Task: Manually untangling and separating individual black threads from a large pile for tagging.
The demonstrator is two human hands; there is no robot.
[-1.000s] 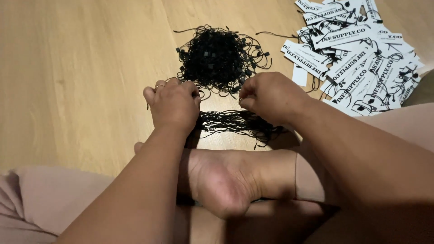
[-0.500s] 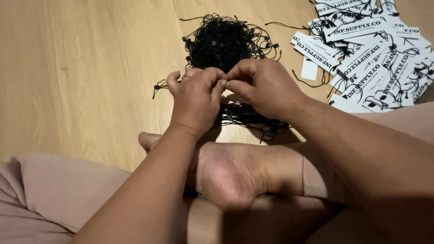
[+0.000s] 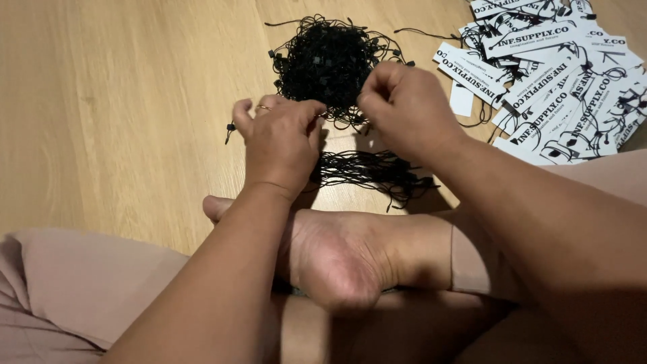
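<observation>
My left hand (image 3: 280,145) and my right hand (image 3: 404,111) hover over the wooden floor, fingers pinched on a thin black string (image 3: 337,120) stretched between them. Just beyond the hands lies a tangled heap of black strings with small black fasteners (image 3: 327,61). Under the hands a flatter bundle of straightened black strings (image 3: 367,172) rests on the floor. A ring shows on a finger of my left hand. One loose string end with a fastener (image 3: 230,128) hangs left of my left hand.
A spread pile of white paper tags with black print and strings (image 3: 559,81) lies at the upper right. My bare foot (image 3: 337,259) and pink trouser legs (image 3: 81,290) fill the bottom. Light wooden floor (image 3: 114,101) extends to the left.
Both hands came together over the heap, then drew slightly apart and down, pulling one black string out between them. The view shifted a little.
</observation>
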